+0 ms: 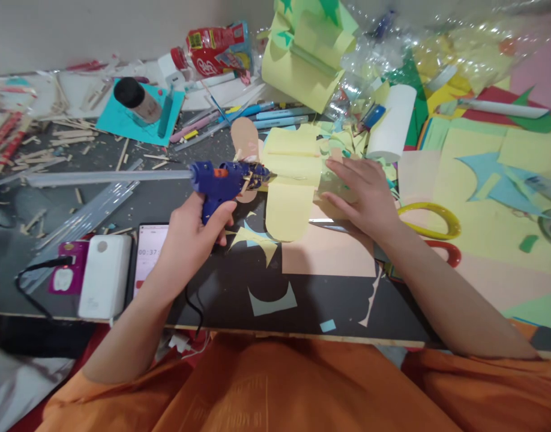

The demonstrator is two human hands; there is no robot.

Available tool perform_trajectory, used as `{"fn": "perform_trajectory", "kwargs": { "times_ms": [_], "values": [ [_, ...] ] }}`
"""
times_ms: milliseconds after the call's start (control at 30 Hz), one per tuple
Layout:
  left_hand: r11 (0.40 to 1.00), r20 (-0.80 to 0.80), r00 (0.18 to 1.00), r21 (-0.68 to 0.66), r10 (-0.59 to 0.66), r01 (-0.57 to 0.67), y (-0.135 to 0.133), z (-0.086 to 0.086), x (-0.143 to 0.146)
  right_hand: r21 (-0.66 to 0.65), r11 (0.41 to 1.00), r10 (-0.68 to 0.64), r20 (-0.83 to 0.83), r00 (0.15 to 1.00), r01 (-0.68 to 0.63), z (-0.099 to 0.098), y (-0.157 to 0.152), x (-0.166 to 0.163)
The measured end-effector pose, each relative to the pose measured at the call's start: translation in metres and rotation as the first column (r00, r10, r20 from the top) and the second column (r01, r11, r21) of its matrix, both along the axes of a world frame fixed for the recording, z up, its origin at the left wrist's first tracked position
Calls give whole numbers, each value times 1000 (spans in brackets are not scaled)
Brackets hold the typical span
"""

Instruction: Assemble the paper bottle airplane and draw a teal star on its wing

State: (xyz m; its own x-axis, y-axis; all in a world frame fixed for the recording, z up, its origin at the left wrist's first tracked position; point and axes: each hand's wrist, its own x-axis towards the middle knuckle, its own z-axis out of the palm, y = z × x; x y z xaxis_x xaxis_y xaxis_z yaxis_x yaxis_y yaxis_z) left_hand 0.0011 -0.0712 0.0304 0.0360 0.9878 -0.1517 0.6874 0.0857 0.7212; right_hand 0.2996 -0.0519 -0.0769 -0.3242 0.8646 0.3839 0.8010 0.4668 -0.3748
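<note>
My left hand [192, 231] grips the handle of a blue glue gun [225, 180], with a long clear glue stick [108, 177] sticking out of its back to the left. The gun's nozzle points right and touches a folded yellow paper piece [291, 186]. My right hand [361, 195] lies flat on the right side of that yellow paper and presses it onto the dark table [329, 306]. A peach paper shape [245, 138] stands just behind the nozzle.
A white power bank [102, 276] and a phone [148, 252] showing a timer lie at the front left. Scissors with yellow and red handles [437, 231] lie right of my right hand. Pens, wooden sticks, coloured paper sheets, a white roll [392, 123] and plastic bags crowd the back.
</note>
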Motion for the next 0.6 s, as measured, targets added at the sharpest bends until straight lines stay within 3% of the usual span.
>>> {"fn": "perform_trajectory", "kwargs": {
  "times_ms": [100,167,233,267,333,433,600],
  "values": [
    [993,-124,990,102,67,-54,-5,7,-8,20,1000,-17,11,1000,16,1,0,0],
    [971,-116,980,194,162,-138,-5,10,-17,22,999,-37,19,999,37,2,1,-1],
    [929,8,962,257,274,-267,0,6,-26,25,998,-52,6,999,52,2,1,-2],
    [891,158,930,273,331,-364,4,2,-29,28,998,-53,-6,999,53,1,1,-3],
    [828,432,812,217,393,-516,16,-10,-34,33,998,-49,-31,998,50,0,2,-3],
    [781,540,655,-5,528,-625,35,-33,-36,8,999,-51,-53,997,52,-2,3,-2],
    [814,582,624,-120,522,-569,52,-54,-52,2,999,-34,-88,996,34,-1,3,-2]
  ]
}}
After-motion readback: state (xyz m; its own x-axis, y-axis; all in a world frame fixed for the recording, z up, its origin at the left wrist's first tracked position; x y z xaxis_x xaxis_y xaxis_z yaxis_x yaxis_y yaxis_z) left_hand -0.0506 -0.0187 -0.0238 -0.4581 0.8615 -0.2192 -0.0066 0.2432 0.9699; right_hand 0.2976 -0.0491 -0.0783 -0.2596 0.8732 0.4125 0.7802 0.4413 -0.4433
